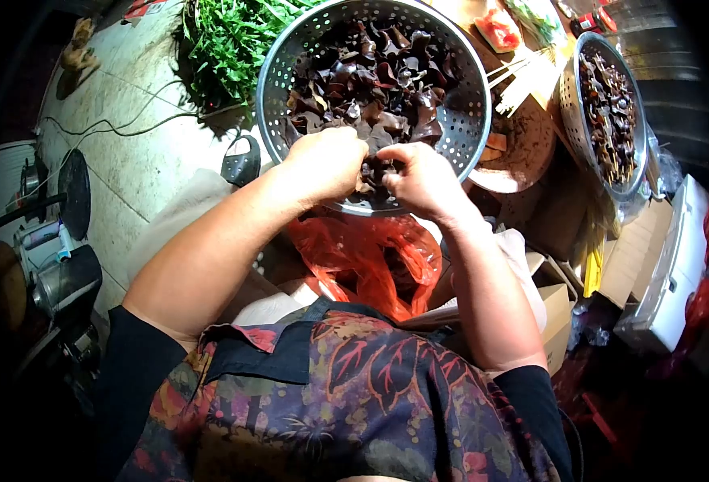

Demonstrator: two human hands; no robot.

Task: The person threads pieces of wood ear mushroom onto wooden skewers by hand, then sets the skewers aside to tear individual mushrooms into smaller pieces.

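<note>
Fungus [372, 172] lies between left fingers [354, 149] and right fingers [400, 153], both curled; whether gripping, I cannot tell.

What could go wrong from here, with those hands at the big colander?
Dark pieces could fall over the near rim of the large colander, as the left hand and right hand are close to it, perhaps onto the red bag. Pale sticks lie close beside the colander, so a bump might scatter them.

Two hands [330, 163] [427, 183], two metal colanders [464, 128] [571, 103], one heap of leafy greens [224, 48], one white box [670, 269], too many dark fungus pieces [370, 74] to count.
</note>
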